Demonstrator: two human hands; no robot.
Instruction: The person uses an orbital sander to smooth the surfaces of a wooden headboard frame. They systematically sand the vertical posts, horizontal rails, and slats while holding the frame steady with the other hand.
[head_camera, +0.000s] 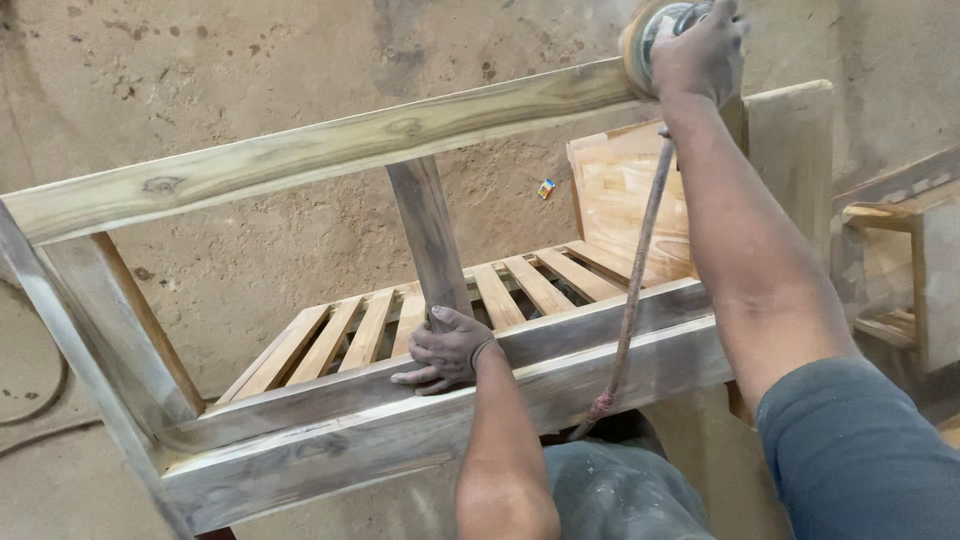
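Right grip (700, 50) was closed around the disc sander (648, 35) at the top rail's (330, 145) far end; left grip (445, 350) lay flat, holding nothing, below that rail. Its dangling cord (635, 290) could probably snag the frame and jerk the disc, gouging the wood.

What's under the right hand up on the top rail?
A round sander sits under the right hand, pressed against the top rail. Its cord hangs down. The hand covers most of its body.

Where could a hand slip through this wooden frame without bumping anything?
Two open gaps: either side of the middle post, between top rail and lower rail. It is crowded at the right, where right hand, sander and cord sit.
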